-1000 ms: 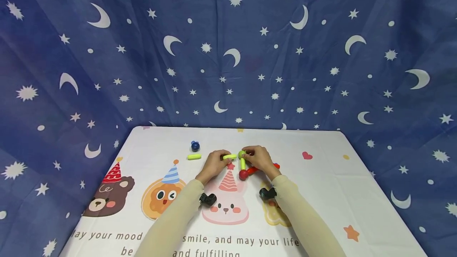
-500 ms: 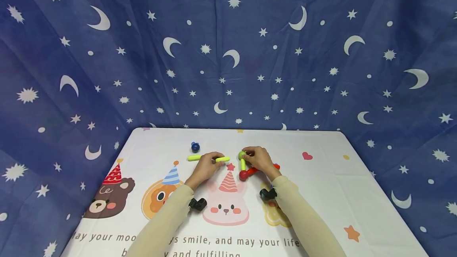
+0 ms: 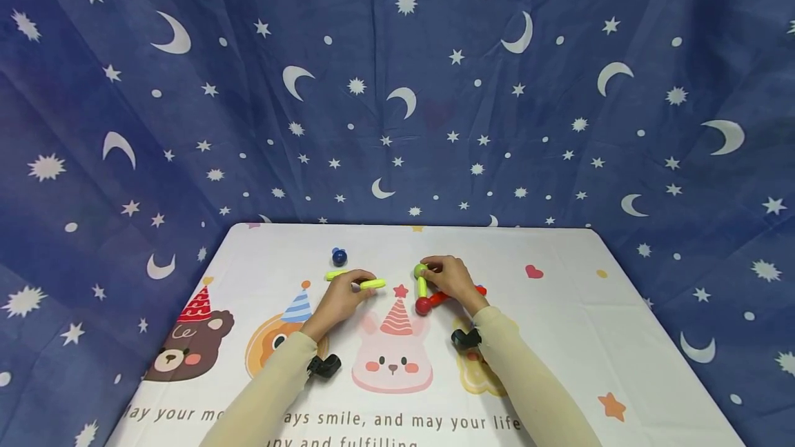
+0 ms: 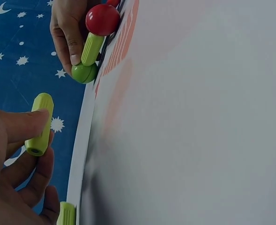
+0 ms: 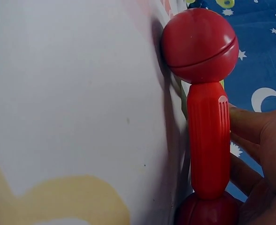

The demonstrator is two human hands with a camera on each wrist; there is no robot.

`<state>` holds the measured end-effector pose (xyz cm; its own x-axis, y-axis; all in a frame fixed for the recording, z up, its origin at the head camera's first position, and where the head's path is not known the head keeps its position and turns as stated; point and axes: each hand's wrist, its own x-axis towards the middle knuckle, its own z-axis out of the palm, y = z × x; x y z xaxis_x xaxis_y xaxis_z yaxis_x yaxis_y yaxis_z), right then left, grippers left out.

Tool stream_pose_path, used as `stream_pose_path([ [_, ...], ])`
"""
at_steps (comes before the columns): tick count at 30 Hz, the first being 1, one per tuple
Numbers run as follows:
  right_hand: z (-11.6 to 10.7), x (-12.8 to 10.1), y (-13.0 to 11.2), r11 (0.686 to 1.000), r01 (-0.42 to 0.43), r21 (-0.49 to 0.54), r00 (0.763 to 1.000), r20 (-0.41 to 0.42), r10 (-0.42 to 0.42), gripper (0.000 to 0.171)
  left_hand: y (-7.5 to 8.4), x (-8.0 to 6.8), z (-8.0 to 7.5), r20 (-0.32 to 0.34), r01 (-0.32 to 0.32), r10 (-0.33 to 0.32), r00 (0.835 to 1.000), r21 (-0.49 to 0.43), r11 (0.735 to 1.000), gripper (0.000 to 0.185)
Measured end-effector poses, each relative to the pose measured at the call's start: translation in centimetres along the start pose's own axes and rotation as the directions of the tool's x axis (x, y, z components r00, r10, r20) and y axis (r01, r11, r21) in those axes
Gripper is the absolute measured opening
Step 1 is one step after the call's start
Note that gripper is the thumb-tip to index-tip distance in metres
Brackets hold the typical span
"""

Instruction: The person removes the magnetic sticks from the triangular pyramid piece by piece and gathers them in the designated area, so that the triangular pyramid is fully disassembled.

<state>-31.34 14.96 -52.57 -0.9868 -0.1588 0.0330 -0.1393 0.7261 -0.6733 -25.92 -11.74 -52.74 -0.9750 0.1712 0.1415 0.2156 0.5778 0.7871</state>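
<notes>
My left hand point(image 3: 340, 297) pinches a ribbed yellow-green toy rod point(image 3: 373, 283) between thumb and fingers; its dark-centred end shows in the left wrist view. A second yellow-green rod point(image 3: 336, 275) lies just beyond that hand, partly covered by it. With thumb and fingertips, my right hand point(image 3: 452, 280) holds a green ball point(image 4: 84, 73). From this ball a yellow-green rod point(image 4: 92, 48) runs to a red ball point(image 5: 198, 44). A red rod point(image 5: 208, 140) joins that one to another red ball point(image 5: 208, 211), beneath my right hand.
A dark blue ball point(image 3: 339, 257) with lighter blue pieces behind it sits at the back left of the table. The white tablecloth point(image 3: 559, 336) carries printed cartoon animals and lettering. A blue star-patterned curtain point(image 3: 397, 143) hangs behind the table.
My left hand has drawn back to the left and toward me, carrying its rod away from the green ball. My right hand stays on the green ball.
</notes>
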Motion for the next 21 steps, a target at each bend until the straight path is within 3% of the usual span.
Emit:
stream_pose_path([
  [12,0.0,-0.1,0.0,1.0,0.008,0.016,1.0,-0.01,-0.008,0.029,-0.7,-1.4,-2.5,-0.007,0.022,-0.022,1.0,0.047,0.999,0.018],
  [21,0.1,0.0,0.2,1.0,0.002,0.007,1.0,-0.001,-0.002,0.031,-2.2,-1.4,-3.6,-0.055,-0.002,0.006,0.998,0.084,0.996,0.024],
])
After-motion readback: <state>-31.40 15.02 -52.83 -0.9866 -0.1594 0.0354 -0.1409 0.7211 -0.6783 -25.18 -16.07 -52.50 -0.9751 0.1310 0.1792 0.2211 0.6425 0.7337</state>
